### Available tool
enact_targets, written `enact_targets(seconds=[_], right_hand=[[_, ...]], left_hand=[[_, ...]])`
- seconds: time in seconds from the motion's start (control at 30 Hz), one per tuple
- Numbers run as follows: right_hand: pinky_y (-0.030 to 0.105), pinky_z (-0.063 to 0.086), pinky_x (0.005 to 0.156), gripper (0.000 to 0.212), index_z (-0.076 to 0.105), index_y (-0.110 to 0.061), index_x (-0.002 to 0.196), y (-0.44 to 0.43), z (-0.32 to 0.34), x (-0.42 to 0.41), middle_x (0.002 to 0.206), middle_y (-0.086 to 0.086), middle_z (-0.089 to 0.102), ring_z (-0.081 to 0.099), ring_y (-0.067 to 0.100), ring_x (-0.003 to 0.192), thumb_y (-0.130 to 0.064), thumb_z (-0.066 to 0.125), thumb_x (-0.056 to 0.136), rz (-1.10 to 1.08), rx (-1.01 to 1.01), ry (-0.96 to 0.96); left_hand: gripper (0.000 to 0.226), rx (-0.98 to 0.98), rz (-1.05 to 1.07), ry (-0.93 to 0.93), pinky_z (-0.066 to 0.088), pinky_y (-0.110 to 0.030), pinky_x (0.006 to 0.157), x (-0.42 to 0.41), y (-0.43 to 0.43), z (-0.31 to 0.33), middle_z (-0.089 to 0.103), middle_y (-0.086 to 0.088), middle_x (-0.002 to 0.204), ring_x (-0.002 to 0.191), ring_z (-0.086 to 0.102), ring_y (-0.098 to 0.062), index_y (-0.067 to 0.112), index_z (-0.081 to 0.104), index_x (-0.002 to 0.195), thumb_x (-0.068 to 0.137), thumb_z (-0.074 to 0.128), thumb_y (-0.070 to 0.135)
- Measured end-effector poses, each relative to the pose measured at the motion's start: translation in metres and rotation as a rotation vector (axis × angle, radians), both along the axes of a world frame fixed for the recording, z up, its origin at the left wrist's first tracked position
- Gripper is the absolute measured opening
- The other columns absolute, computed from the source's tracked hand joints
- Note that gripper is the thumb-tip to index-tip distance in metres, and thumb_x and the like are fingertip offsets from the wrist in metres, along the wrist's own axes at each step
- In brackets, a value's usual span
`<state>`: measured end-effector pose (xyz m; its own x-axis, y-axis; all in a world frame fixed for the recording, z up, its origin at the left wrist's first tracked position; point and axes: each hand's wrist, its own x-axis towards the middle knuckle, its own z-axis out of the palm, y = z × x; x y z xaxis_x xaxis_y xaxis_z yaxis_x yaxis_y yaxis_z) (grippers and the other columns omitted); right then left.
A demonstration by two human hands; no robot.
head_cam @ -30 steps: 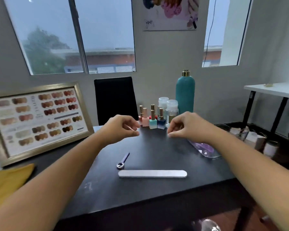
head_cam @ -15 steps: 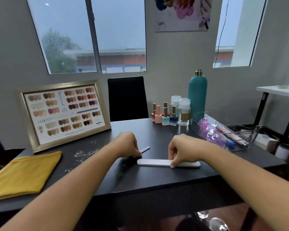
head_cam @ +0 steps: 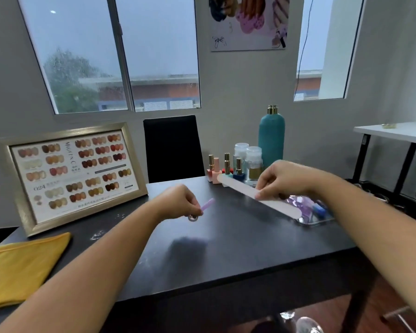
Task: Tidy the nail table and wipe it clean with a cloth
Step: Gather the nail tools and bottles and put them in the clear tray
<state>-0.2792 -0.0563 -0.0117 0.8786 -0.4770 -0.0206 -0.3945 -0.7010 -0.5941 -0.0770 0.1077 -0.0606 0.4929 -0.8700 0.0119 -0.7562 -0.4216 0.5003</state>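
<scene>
From the head camera, the left hand hovers above the middle of the black nail table, its fingers curled to pinch a small purple-handled tool with a metal ring at the lower end (what kind of tool cannot be made out). The right hand grips a long white nail file near its middle, between thumb and fingertips. The file is off the table and slanted, with its far end in front of the nail polish bottles and its near end over the clear tray at the right side of the table. The yellow cloth lies folded at the table's near left corner, well apart from both hands. White dust specks lie on the table between the cloth and the left hand. A framed nail colour chart leans at the back left, beside a black chair. Behind the polish bottles stand two clear jars and a tall teal bottle.
</scene>
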Motion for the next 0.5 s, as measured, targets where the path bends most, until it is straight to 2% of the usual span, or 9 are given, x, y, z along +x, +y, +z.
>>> enact_targets(seconds=[0.1, 0.2, 0.3, 0.37, 0.5], right_hand=[[0.022, 0.042, 0.057, 0.005, 0.076, -0.018, 0.073, -0.023, 0.022, -0.017, 0.071, -0.002, 0.068, 0.054, 0.009, 0.063, -0.021, 0.074, 0.077, -0.140, -0.051, -0.134], [0.021, 0.038, 0.053, 0.004, 0.074, -0.019, 0.075, -0.049, 0.032, -0.033, 0.074, -0.003, 0.067, 0.057, 0.010, 0.067, -0.021, 0.072, 0.078, -0.302, -0.090, -0.227], [0.019, 0.038, 0.048, 0.009, 0.075, -0.010, 0.084, -0.075, 0.029, -0.041, 0.078, 0.002, 0.067, 0.057, 0.010, 0.066, -0.017, 0.072, 0.079, -0.425, -0.135, -0.196], [0.021, 0.041, 0.047, 0.009, 0.076, -0.008, 0.082, -0.089, 0.020, -0.043, 0.081, 0.008, 0.071, 0.060, 0.012, 0.064, -0.015, 0.074, 0.077, -0.497, -0.174, -0.150], [0.028, 0.053, 0.064, 0.014, 0.077, -0.005, 0.079, -0.110, 0.001, -0.041, 0.085, 0.015, 0.074, 0.069, 0.023, 0.079, -0.018, 0.074, 0.074, -0.574, -0.273, -0.033]], left_hand=[[0.009, -0.252, 0.009, 0.049, 0.039, -0.014, 0.047, -0.013, -0.027, 0.019, 0.067, 0.005, 0.062, 0.057, 0.052, -0.006, 0.016, 0.074, 0.067, 0.075, 0.073, 0.021], [0.010, -0.363, -0.057, 0.070, 0.043, -0.016, 0.051, -0.035, -0.064, 0.033, 0.065, 0.008, 0.058, 0.055, 0.054, -0.004, 0.017, 0.073, 0.063, 0.070, 0.075, 0.023], [0.009, -0.394, -0.173, -0.002, 0.040, -0.009, 0.053, -0.061, -0.104, 0.040, 0.062, 0.013, 0.054, 0.048, 0.053, 0.006, 0.016, 0.073, 0.067, 0.071, 0.074, 0.024], [0.003, -0.389, -0.235, -0.064, 0.038, -0.004, 0.052, -0.076, -0.129, 0.041, 0.057, 0.016, 0.054, 0.049, 0.051, 0.005, 0.017, 0.072, 0.073, 0.074, 0.072, 0.020], [0.007, -0.321, -0.295, -0.107, 0.039, -0.014, 0.065, -0.092, -0.172, 0.033, 0.060, 0.008, 0.068, 0.061, 0.050, 0.000, 0.014, 0.070, 0.081, 0.081, 0.066, 0.009]])
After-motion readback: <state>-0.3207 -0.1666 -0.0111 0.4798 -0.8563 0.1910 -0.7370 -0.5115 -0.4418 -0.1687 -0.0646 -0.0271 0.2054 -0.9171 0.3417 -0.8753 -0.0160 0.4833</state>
